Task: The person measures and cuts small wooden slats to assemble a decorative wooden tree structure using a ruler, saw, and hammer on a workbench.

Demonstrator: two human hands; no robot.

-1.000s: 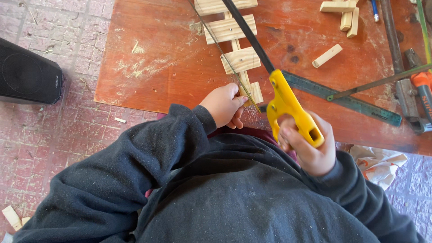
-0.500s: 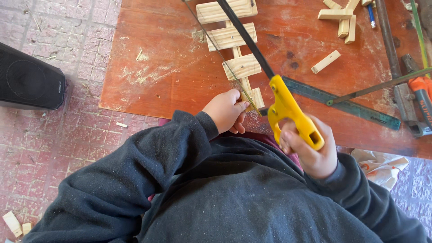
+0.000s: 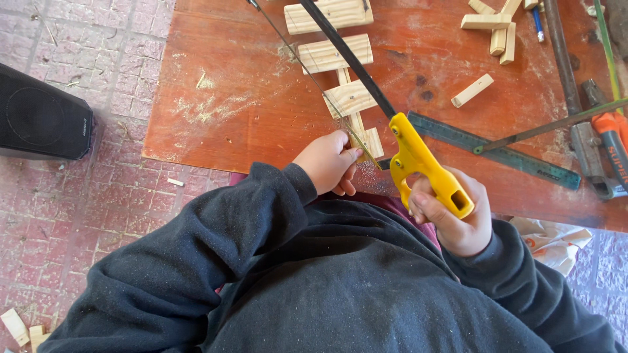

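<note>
Beside the long steel ruler (image 3: 497, 151), on its near-left side, the wooden ladder-like piece (image 3: 347, 98) lay on the reddish board (image 3: 229, 78), its lowest rung block at the board's near edge. The left hand (image 3: 327, 160) was pressed down on that near end, fingers closed over the strip where the blade met the wood. The right hand (image 3: 451, 219) was clamped around the yellow handle of the hacksaw (image 3: 418, 163), whose black frame ran up and away across the rungs. Compared with half a second and a second earlier, the handle sat slightly farther from the ruler's near end and closer to the body, which I judged to be a pull stroke of the saw; the left hand had not shifted from its hold. Fresh sawdust (image 3: 373, 167) lay beside the cut, so the cutting seemed underway, not finished, though the depth of the kerf was hidden by the fingers. Beyond the ruler's far side, a loose small block (image 3: 472, 90) and a stack of offcuts (image 3: 497, 26) lay untouched, as did the black speaker (image 3: 42, 117) on the tiled floor, well away from the ruler.
</note>
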